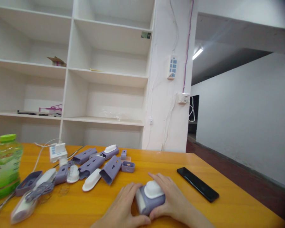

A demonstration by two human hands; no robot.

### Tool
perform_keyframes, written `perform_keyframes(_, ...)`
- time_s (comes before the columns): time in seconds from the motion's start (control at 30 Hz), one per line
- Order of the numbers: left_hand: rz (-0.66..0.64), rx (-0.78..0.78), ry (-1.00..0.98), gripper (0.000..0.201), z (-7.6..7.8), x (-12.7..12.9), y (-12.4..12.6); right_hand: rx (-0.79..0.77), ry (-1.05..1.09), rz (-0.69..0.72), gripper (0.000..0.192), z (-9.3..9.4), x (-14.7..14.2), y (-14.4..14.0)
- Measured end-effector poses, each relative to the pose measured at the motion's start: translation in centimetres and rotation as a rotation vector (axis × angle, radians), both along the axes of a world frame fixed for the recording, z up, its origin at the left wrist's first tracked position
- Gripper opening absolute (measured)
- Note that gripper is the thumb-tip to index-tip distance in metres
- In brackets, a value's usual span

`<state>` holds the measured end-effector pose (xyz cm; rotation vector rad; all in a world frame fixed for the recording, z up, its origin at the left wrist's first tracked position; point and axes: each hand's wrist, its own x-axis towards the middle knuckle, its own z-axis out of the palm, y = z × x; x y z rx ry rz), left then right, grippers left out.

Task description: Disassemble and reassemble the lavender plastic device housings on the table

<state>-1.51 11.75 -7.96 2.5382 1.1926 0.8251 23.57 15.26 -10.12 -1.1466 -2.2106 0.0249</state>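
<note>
Both hands, left hand [123, 205] and right hand [171, 198], fingers clamped on purple device [150, 198]; wrists cut off.

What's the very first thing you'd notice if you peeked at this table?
Front and centre, the left hand and right hand cup a purple casing with a white cap on the orange table. To the left lies a scatter of purple and white parts, with a green bottle at the far left edge. A black phone lies to the right.
</note>
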Motion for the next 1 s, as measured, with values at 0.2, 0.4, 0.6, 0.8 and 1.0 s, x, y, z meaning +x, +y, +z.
perform_keyframes(0.2,-0.024,0.072,-0.036,0.060,-0.3,0.1,0.3,0.125,-0.011,-0.005,0.112,0.0,-0.5,0.3)
perform_keyframes(0.4,-0.024,0.145,0.043,0.050,-0.2,0.4,0.2,0.242,0.033,0.094,0.098,-0.5,-0.4,1.2)
perform_keyframes(0.6,0.084,0.184,0.095,0.051,-0.2,0.3,-0.1,0.259,0.029,0.100,0.093,-0.6,-0.6,1.5)
perform_keyframes(0.8,0.132,0.266,0.092,0.038,0.6,-3.5,0.6,0.207,0.038,-0.072,0.089,-0.6,3.1,2.2)
perform_keyframes(1.0,0.205,0.565,0.337,0.043,1.7,-5.1,1.7,0.149,0.054,-0.120,0.094,-0.7,3.4,2.0)
